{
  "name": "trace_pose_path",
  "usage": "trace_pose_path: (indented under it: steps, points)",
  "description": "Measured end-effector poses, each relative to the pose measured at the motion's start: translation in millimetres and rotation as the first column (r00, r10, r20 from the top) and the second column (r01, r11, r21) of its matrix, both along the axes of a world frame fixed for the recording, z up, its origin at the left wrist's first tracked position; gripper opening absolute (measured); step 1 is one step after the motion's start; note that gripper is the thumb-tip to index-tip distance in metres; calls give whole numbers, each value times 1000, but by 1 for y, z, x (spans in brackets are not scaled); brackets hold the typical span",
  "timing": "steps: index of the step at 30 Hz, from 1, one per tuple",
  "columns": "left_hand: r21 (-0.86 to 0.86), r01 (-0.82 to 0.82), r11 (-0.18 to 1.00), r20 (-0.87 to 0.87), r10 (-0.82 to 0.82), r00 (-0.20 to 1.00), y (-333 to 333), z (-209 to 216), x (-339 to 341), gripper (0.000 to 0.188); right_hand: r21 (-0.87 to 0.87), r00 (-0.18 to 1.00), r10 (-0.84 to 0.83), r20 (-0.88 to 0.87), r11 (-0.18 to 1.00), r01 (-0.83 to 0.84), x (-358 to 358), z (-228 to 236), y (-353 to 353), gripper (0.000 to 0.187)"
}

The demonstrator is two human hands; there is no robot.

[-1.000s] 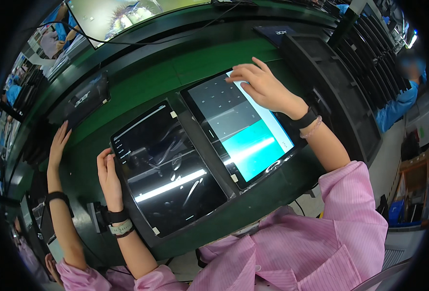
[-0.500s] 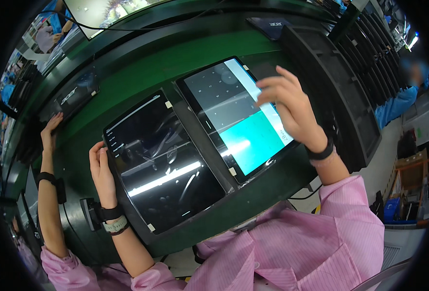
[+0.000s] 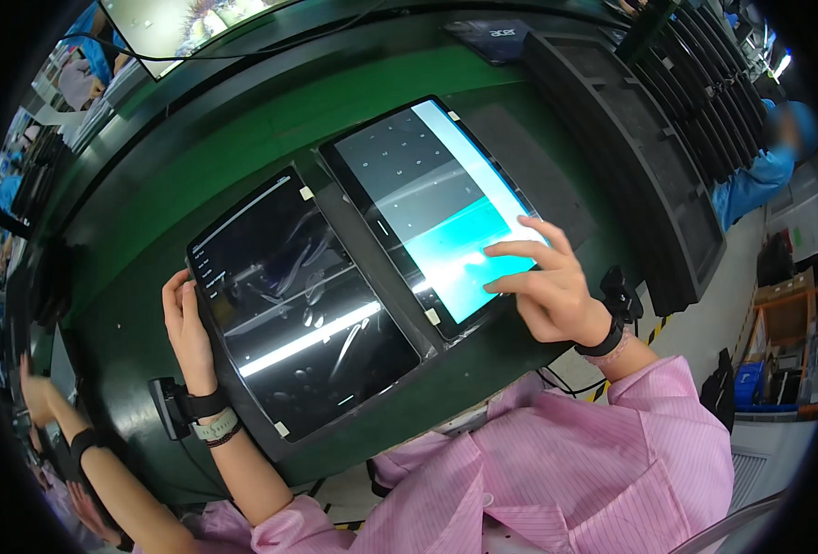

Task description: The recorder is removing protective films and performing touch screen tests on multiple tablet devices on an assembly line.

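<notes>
Two tablets lie side by side, tilted, on dark pads. The left tablet (image 3: 307,314) has a mostly black screen with small lines of text, a film over it and pale tabs at its corners. My left hand (image 3: 187,328) holds its left edge, thumb and fingers close together there. The right tablet (image 3: 436,212) shows a grey keypad with a white strip and a bright turquoise area. Above its lower right part is my right hand (image 3: 552,291), fingers spread and slightly bent, with nothing in it. Whether a fingertip touches the glass, I cannot tell.
A black compartmented tray (image 3: 612,148) stands to the right, with a rack of dark panels (image 3: 695,102) beyond. At the back lie a dark-blue device (image 3: 487,42) and a lit monitor (image 3: 196,28). A co-worker's arm (image 3: 104,462) is at lower left; a blue-clad person (image 3: 751,180) is at right.
My right hand has come down and nearer over the turquoise part of the right tablet. The co-worker's arm at left has drawn back, and the dark device beside it is gone from view.
</notes>
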State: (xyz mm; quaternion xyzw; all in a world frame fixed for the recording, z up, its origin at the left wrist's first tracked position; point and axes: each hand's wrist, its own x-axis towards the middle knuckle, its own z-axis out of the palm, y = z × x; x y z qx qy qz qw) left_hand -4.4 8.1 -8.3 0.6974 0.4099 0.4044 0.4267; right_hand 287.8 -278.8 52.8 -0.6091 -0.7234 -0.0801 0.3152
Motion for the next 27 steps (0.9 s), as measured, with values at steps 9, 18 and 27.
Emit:
trace_pose_path:
  steps: [9,18,27]
  points:
    - [-9,5,1000,-3,-5,1000,2,-2,-1,25,-8,1000,-14,-4,1000,14,-3,-1,2,28]
    - [4,1,1000,-9,-1,1000,-1,0,0,25,83,987,-147,-71,985,153,6,-1,-13,33]
    - [17,-15,1000,-23,15,1000,-4,4,2,26,-107,771,-401,-495,909,404,49,-19,-40,47]
